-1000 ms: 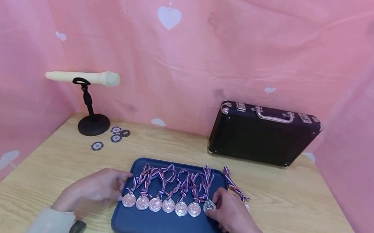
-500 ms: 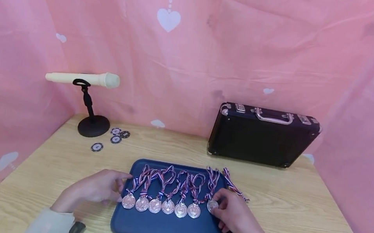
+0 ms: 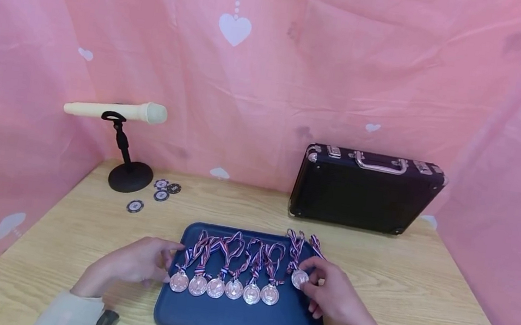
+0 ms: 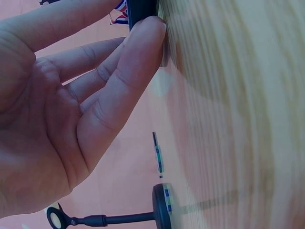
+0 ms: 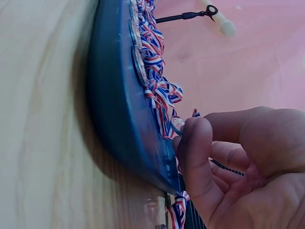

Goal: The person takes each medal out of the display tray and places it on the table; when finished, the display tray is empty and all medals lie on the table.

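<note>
My right hand [image 3: 330, 290] pinches a silver-coloured medal [image 3: 299, 279] by its disc, over the right side of the blue tray [image 3: 239, 322]. Its striped red, white and blue ribbon [image 3: 296, 244] stretches toward the tray's far edge. To the left, several similar medals [image 3: 216, 287] lie in a row on the tray, ribbons pointing away. My left hand [image 3: 141, 259] touches the tray's left rim with extended fingers; the left wrist view shows a fingertip [image 4: 150, 31] against that rim. The right wrist view shows the pinched medal [image 5: 177, 125] partly hidden by my fingers.
Behind the tray at right stands a black briefcase [image 3: 367, 196]. A cream microphone [image 3: 124, 110] on a black stand [image 3: 130, 177] is at back left, near several poker chips [image 3: 135, 206]. Another ribbon [image 3: 316, 245] lies past the tray's right edge, partly behind my hand.
My right hand has shifted the pinched medal right and slightly away, widening its gap from the row. My left hand stays at the tray rim.
</note>
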The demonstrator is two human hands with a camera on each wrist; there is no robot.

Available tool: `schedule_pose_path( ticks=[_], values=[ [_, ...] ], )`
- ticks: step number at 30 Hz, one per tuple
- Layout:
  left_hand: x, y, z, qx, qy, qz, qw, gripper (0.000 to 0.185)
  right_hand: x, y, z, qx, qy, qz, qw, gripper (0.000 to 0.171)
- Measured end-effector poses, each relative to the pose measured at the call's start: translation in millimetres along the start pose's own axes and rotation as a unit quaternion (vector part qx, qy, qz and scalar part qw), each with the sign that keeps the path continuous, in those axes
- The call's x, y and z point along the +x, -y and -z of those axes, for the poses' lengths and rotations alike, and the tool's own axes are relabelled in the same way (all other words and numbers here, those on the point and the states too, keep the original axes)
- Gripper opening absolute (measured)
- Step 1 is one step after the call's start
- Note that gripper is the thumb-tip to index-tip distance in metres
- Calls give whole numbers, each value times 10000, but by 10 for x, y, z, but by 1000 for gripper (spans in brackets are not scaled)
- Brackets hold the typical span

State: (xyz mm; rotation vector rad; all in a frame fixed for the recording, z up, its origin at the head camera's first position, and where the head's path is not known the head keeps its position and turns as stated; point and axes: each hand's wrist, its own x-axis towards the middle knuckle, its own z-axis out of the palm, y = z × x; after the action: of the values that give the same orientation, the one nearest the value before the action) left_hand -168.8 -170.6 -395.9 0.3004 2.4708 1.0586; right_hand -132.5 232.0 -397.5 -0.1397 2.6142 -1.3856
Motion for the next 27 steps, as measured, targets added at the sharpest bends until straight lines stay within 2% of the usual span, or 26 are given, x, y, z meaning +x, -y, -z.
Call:
schedule_pose_path(
  ticks=[10, 18, 23, 27],
  values=[
    [-15, 8, -2, 24, 16, 1, 10000, 71, 36, -13, 163, 491, -335, 70, 9982, 35],
    [-10, 22, 5, 22, 59, -153, 9999, 71, 56, -39, 360, 1148, -880, 183, 9893, 39],
    [-8, 17, 6, 43, 62, -133, 9999, 70, 6, -104, 616, 1005, -1374, 338, 9848, 40],
    [-6, 9, 3, 55, 60, -152, 9999, 70, -58, -290, 838, 675, -1232, 202, 9899, 43]
  ],
)
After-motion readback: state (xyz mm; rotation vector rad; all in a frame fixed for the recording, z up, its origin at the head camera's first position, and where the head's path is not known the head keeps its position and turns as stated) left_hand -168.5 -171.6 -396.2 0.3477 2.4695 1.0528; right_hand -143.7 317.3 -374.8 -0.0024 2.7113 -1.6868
